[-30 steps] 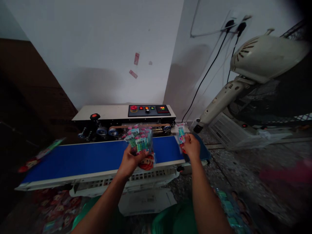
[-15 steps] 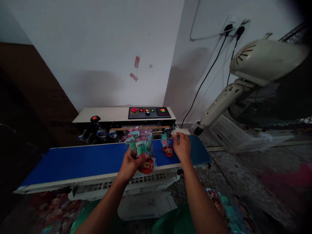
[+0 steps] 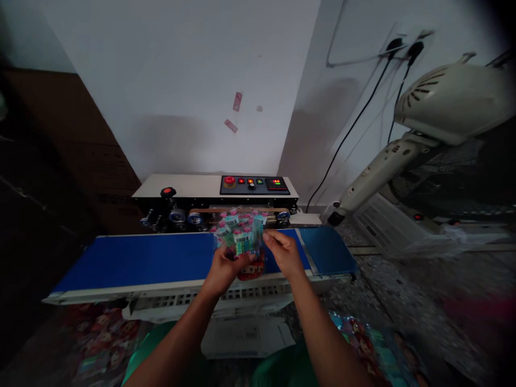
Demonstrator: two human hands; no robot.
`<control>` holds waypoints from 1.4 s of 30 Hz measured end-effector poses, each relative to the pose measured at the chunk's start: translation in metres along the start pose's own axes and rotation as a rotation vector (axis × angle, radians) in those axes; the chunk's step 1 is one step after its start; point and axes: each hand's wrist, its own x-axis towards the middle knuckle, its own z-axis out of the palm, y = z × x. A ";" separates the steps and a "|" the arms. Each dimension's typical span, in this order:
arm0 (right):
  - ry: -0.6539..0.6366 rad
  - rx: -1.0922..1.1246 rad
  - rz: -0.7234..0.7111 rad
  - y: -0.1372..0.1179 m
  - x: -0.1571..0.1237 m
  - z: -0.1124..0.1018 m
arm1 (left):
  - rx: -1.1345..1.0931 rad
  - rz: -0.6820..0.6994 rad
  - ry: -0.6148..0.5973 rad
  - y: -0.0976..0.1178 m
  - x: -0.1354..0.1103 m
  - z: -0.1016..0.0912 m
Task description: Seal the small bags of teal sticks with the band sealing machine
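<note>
A bunch of small clear packets (image 3: pixel 243 242) with barcodes, teal and pink print and a red-haired cartoon figure at the bottom is gripped in my left hand (image 3: pixel 223 271). Its thumb lies across the front of the bunch. My right hand (image 3: pixel 284 252) is closed in a pinch at the bunch's right side, on the edge of a teal-topped packet (image 3: pixel 259 226). Both hands are above the blue conveyor belt (image 3: pixel 161 260), in front of a band sealing machine (image 3: pixel 185 187). Packets at the back of the bunch are hidden.
The machine's panel (image 3: pixel 255 185) has a red stop button and a lit display. A grey fan (image 3: pixel 451 102) stands at the right by a white crate (image 3: pixel 374 226). Bagged packets lie low left (image 3: pixel 107 338) and low right (image 3: pixel 377 349). A cardboard box (image 3: pixel 92 150) stands at left.
The packet lying on the belt beside my right hand has been picked up and brought left against the bunch. My right hand has moved left with it. The view has shifted slightly.
</note>
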 end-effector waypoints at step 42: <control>0.141 -0.428 0.015 0.015 0.019 -0.031 | -0.018 -0.018 0.023 -0.005 0.004 -0.002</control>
